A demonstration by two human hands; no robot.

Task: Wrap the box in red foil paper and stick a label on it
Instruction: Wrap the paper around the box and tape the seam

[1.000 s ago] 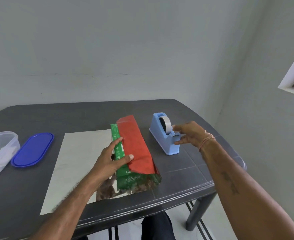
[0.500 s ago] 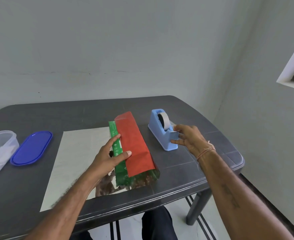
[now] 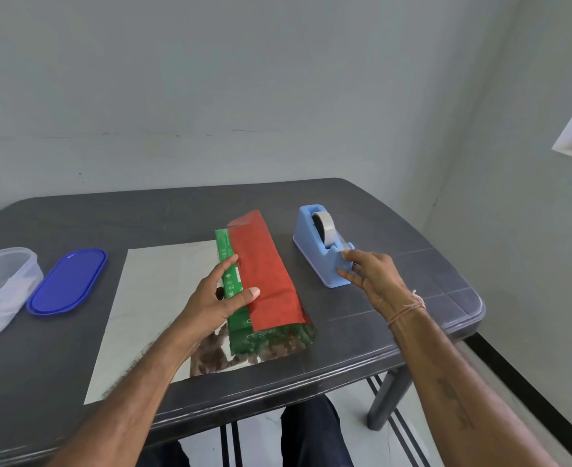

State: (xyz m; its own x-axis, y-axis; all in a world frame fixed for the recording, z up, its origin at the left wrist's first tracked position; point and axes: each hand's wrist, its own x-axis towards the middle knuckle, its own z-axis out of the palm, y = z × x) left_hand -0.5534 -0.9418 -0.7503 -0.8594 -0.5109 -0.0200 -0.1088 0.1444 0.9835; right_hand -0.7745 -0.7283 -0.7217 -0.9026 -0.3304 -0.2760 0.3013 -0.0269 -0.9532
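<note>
The left hand [image 3: 210, 298], fingers nearly straight, presses the red foil paper [image 3: 264, 274] flap onto the green box [image 3: 232, 281] lying under it, same as a second ago. The right hand [image 3: 368, 278] has slid down to the near end of the tape dispenser [image 3: 314, 244], thumb and forefinger slightly apart; whether they hold tape I cannot tell. Probably taping the seam comes next

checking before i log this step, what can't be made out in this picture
Head view only.
Tape end: whether the right hand pinches any at the tape dispenser cutter; clear tape too thin to see.
Print on the green box: too small, partly covered by the left hand and red foil paper.
Clear container: cut off by the left edge; contents blurred by its cloudy wall.
Label: none in sight.
</note>
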